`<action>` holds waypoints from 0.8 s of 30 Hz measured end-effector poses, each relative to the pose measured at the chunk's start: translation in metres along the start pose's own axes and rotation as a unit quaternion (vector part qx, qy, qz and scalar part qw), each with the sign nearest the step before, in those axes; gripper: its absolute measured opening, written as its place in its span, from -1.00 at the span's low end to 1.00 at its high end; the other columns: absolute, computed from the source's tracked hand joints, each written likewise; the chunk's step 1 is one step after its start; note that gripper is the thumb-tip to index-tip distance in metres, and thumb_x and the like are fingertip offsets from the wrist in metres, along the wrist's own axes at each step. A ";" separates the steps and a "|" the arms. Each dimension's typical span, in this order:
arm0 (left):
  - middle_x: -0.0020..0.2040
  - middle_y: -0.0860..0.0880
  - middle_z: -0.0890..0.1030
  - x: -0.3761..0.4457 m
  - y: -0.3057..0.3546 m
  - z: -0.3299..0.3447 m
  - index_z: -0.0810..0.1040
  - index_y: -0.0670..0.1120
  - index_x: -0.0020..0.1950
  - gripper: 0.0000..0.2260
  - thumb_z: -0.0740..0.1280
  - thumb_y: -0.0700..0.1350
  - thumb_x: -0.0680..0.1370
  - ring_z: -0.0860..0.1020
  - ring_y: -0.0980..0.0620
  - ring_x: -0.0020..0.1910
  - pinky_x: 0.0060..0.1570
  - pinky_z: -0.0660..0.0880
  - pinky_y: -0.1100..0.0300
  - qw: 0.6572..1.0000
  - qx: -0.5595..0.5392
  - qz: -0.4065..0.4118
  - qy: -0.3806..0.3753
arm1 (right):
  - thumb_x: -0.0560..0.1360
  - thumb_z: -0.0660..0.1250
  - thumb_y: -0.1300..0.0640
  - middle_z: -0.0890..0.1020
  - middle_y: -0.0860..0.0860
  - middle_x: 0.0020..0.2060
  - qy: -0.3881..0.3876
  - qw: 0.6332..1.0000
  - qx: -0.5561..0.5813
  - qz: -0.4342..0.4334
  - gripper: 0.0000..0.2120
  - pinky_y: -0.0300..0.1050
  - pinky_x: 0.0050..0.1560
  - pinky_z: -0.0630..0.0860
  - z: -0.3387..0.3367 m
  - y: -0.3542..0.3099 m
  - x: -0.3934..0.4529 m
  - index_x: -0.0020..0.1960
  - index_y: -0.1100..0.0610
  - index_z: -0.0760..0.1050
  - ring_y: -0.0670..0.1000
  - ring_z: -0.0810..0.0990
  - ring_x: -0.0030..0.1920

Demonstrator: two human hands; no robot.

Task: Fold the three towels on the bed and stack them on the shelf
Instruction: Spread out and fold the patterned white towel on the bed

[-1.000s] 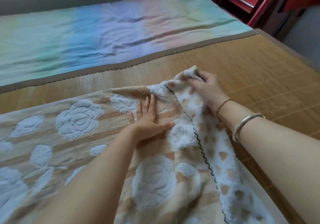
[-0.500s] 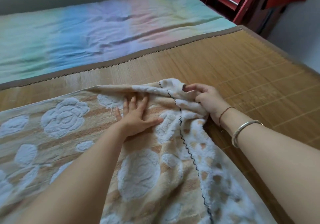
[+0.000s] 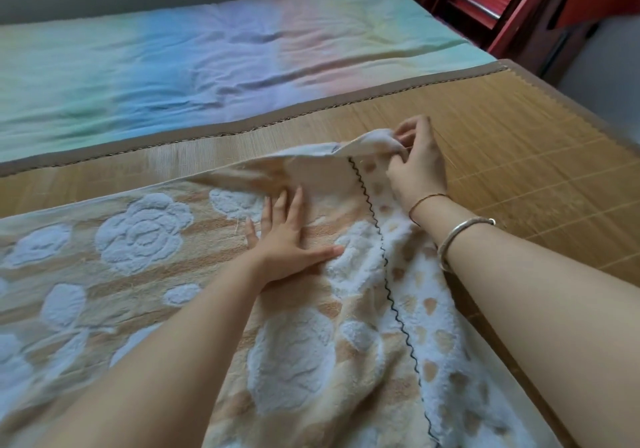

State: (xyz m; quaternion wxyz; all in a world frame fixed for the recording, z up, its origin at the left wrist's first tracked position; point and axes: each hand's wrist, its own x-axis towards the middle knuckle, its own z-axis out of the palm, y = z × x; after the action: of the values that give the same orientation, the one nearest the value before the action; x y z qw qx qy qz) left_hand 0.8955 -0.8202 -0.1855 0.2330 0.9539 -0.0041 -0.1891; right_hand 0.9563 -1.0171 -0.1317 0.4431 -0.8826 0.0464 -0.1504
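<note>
Since half a second ago, the right hand (image 3: 417, 167) has lifted the far corner of the beige rose-patterned terry towel (image 3: 145, 239) off the woven bamboo mat (image 3: 519, 156), fingers and thumb pinching the raised fabric. Left of it, the left hand (image 3: 289, 239) stays pressed flat on the towel, fingers straight and slightly spread. Along the towel's right side runs a white fleece layer with tan heart spots (image 3: 436, 309), edged by dark zigzag stitching. Beyond the mat lies a pastel rainbow bedsheet (image 3: 207, 52). A silver bangle (image 3: 460, 236) circles the right wrist.
</note>
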 end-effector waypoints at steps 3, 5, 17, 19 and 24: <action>0.50 0.08 -0.43 0.000 0.002 0.003 -0.42 0.31 0.44 0.02 0.18 0.55 0.23 -0.46 -0.04 0.46 0.39 -0.41 -0.23 1.000 0.027 0.006 0.011 | 0.50 0.35 -0.01 0.41 0.11 0.33 -0.039 0.993 -0.020 0.113 -0.35 0.03 0.29 0.38 -0.007 0.021 0.001 0.43 0.19 0.13 0.14 0.42 0.31; 0.49 0.09 -0.45 -0.002 0.003 0.005 -0.39 0.33 0.44 -0.05 0.14 0.54 0.28 -0.45 -0.08 0.47 0.39 -0.39 -0.26 0.999 0.050 0.008 0.018 | 0.52 0.30 -0.08 0.41 0.11 0.31 -0.047 0.987 0.013 0.155 -0.33 -0.07 0.25 0.36 -0.015 0.030 -0.013 0.44 0.23 0.11 0.12 0.43 0.30; 0.02 0.05 0.45 -0.143 0.117 0.056 0.49 0.03 0.02 -0.88 0.30 -0.13 0.51 0.44 -0.02 0.06 0.11 0.42 -0.01 0.961 -0.103 0.095 0.237 | 0.54 0.17 -0.01 0.56 -0.03 -0.24 -0.298 0.918 -0.210 0.156 -0.85 -0.03 -0.15 0.46 -0.160 0.042 -0.201 -0.04 0.06 0.42 0.04 0.54 -0.16; -0.03 0.08 0.45 -0.179 0.126 0.078 0.48 0.03 -0.01 -0.92 0.30 -0.08 0.51 0.46 0.01 -0.03 0.03 0.46 0.00 0.972 -0.105 0.120 0.172 | 0.54 0.14 -0.10 0.46 -0.04 -0.21 -0.317 0.890 -0.304 0.125 -0.75 0.00 0.01 0.37 -0.174 0.043 -0.231 -0.08 0.09 0.37 0.07 0.45 -0.02; 0.33 0.05 0.37 -0.265 0.141 0.130 0.44 -0.01 0.29 -0.68 0.27 0.01 0.55 0.40 0.05 0.24 0.23 0.35 0.17 0.982 -0.079 0.161 0.051 | 0.56 0.13 -0.11 0.37 -0.05 -0.20 -0.291 0.913 -0.263 0.115 -0.73 -0.01 0.01 0.35 -0.202 0.046 -0.299 -0.15 0.08 0.29 0.08 0.40 -0.01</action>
State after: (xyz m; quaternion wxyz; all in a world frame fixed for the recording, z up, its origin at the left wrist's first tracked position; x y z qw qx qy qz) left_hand 0.6136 -0.9784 -0.1345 0.3351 0.9276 -0.1312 -0.1002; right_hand 0.6126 -1.1353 -0.1219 0.2029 -0.9604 0.0549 0.1827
